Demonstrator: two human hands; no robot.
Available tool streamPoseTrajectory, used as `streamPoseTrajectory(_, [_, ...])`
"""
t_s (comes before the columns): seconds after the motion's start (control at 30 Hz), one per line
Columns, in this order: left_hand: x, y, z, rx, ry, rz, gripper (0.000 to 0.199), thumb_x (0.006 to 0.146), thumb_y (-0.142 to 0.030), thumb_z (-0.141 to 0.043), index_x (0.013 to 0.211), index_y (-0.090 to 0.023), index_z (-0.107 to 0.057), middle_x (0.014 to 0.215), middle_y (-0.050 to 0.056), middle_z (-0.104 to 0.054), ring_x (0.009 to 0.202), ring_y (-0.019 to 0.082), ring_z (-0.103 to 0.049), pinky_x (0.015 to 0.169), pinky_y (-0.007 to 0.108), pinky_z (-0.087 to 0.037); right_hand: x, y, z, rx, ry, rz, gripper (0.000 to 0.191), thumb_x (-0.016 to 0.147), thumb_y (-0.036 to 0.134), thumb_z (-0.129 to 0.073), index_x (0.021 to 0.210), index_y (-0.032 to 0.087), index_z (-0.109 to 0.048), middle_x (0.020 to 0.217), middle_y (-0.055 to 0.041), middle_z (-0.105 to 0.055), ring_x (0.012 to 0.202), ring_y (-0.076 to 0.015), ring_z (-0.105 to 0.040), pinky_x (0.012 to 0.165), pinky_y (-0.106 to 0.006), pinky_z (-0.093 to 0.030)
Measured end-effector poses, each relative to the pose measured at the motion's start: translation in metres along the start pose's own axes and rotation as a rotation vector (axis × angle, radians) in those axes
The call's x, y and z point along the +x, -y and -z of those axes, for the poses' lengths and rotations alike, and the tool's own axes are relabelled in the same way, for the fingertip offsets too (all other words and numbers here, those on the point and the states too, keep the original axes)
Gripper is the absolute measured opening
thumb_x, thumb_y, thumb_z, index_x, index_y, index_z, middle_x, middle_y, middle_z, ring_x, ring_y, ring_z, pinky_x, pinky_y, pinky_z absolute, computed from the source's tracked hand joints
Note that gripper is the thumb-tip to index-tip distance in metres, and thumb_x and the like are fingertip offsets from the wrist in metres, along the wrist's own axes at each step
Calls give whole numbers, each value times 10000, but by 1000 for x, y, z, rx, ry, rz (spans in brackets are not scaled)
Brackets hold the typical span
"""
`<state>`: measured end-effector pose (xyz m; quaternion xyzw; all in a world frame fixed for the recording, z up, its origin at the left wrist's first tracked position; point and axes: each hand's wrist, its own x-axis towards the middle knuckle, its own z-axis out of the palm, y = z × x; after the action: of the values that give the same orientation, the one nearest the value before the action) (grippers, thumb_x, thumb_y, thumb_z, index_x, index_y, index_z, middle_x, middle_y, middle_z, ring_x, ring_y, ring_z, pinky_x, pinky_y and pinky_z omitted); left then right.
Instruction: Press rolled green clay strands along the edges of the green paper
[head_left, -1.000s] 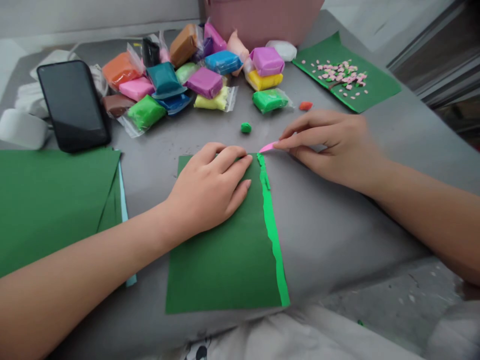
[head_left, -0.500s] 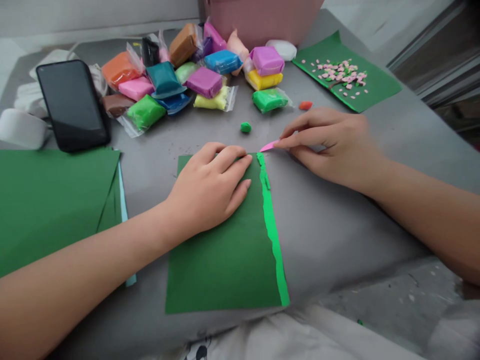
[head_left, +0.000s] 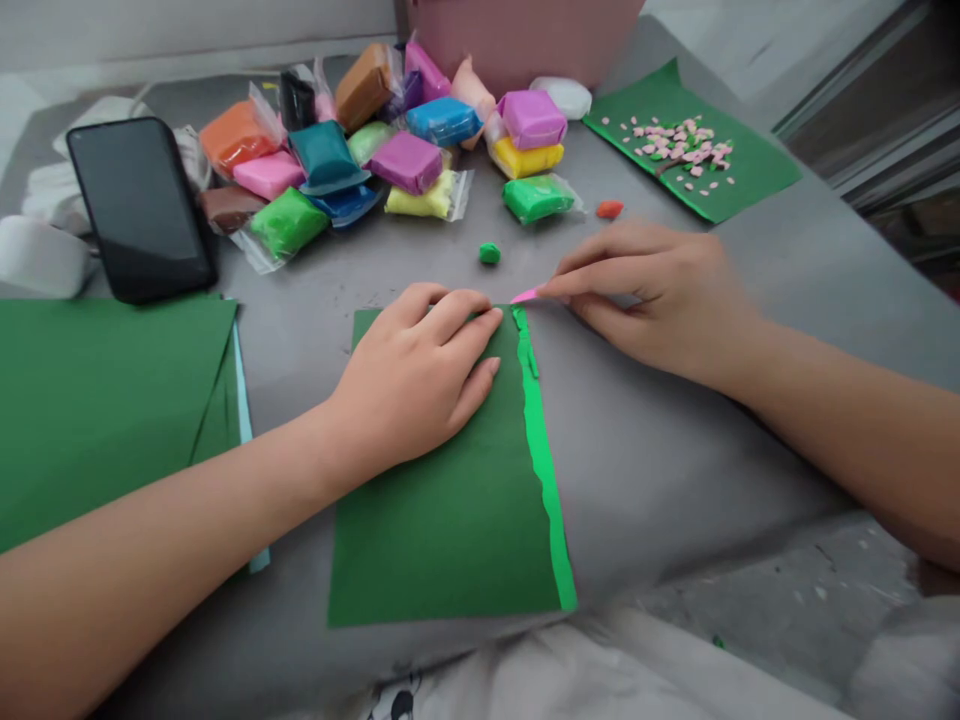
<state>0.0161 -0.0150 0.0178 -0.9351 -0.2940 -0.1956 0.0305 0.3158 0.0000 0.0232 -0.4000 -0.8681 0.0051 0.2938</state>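
A dark green sheet [head_left: 442,530] lies on the grey table, with a bright green clay strip [head_left: 541,450] pressed along its right edge. The strip is thicker and rougher at its top end. My left hand [head_left: 427,370] lies spread on the upper part of the sheet, holding nothing. My right hand [head_left: 649,295] pinches a small pink tool [head_left: 525,296], whose tip is at the top end of the strip, by the sheet's upper right corner. Just beyond the sheet sits a small green clay lump [head_left: 490,253].
Several wrapped clay packs [head_left: 406,163] are heaped at the back beside a black phone [head_left: 141,208]. Green sheets [head_left: 97,400] lie at left. A blossom-decorated green sheet [head_left: 720,195], an orange clay bit [head_left: 610,209] and a pink box [head_left: 517,40] are farther back.
My right hand has moved slightly left and down, bringing the pink tool's tip over the sheet's top edge. My left hand rests in the same place.
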Motion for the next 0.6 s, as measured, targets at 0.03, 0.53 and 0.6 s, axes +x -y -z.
streamPoseTrajectory(0.03, [0,0,0,5,-4,-6,491,1195,-267,-458,1505,-68,-784,1426,231,-815,1296,381,-733,1190,596,-624,0,1,1,-11,15,12,352,1119,178,-660,1150,407,-925,1167,15,-913,1049,-257,-867,1029,-472,-719])
streamPoseTrajectory(0.53, [0,0,-1,40,-36,-21,514,1210,-274,-423,1474,-47,-801,1391,228,-829,1255,374,-745,1168,563,-638,-2,6,-8,-199,-73,157,400,1179,174,-545,1148,290,-926,1062,-66,-888,914,-262,-760,885,-439,-651])
streamPoseTrajectory(0.6, [0,0,-1,52,-43,-28,517,1213,-272,-418,1470,-41,-803,1382,225,-832,1246,371,-748,1163,553,-642,-2,4,-8,-234,-102,182,396,1177,163,-548,1148,280,-926,1046,-62,-880,895,-252,-734,872,-418,-636])
